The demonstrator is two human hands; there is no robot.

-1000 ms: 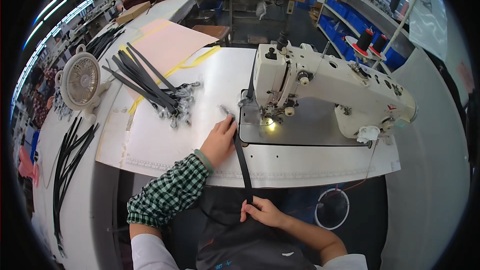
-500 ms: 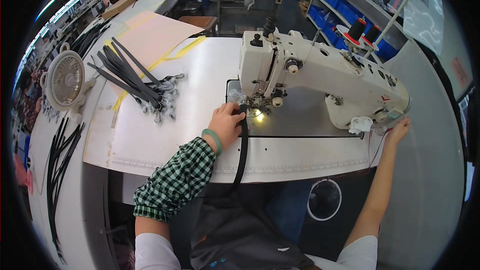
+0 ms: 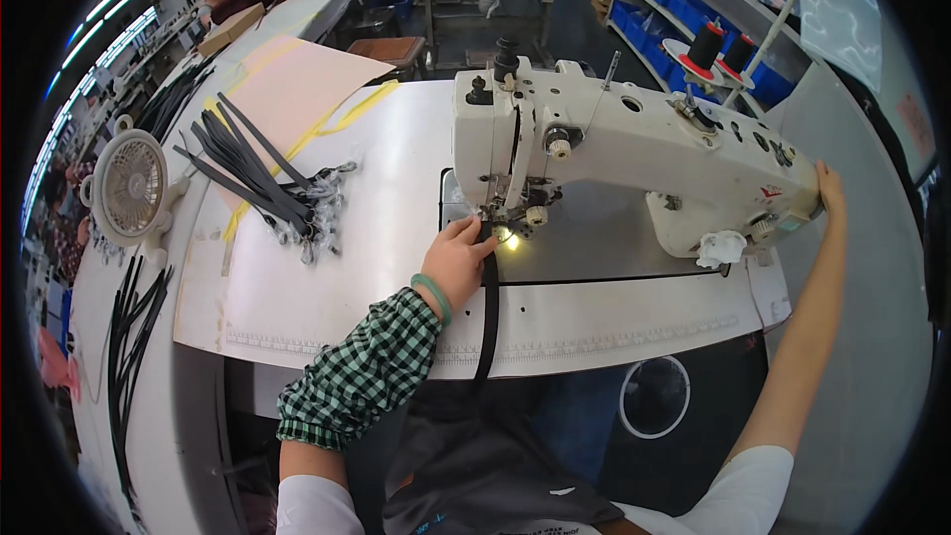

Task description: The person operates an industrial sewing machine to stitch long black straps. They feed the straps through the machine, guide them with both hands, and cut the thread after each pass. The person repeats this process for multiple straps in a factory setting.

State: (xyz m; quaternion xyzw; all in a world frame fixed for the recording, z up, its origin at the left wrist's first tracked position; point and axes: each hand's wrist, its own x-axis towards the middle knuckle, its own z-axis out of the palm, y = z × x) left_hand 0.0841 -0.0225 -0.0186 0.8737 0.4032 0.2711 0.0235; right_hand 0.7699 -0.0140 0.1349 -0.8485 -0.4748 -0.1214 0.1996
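Note:
A long black strap (image 3: 490, 322) runs from beneath the needle area of the white sewing machine (image 3: 604, 129) down over the table's front edge. My left hand (image 3: 459, 263), with a green bangle at the wrist and a checked sleeve cover on the forearm, is closed on the strap just in front of the lit presser foot. At the machine's right end, my right hand (image 3: 831, 188) grips the handwheel (image 3: 817, 208), its fingers curled over the rim and partly hidden. Left of the machine lies a bundle of black straps (image 3: 248, 163) with plastic-wrapped metal ends.
A small white fan (image 3: 131, 186) stands at the left, with more black straps (image 3: 129, 347) hanging near it. Pink paper (image 3: 297, 84) edged in yellow tape lies on the table. Thread cones (image 3: 705, 46) rise behind the machine. Blue bins (image 3: 659, 25) fill shelves beyond.
My right hand has moved up from the lower right of the machine, near a reddish thread, onto the handwheel. My left hand stays on the strap. The whole view has shifted slightly.

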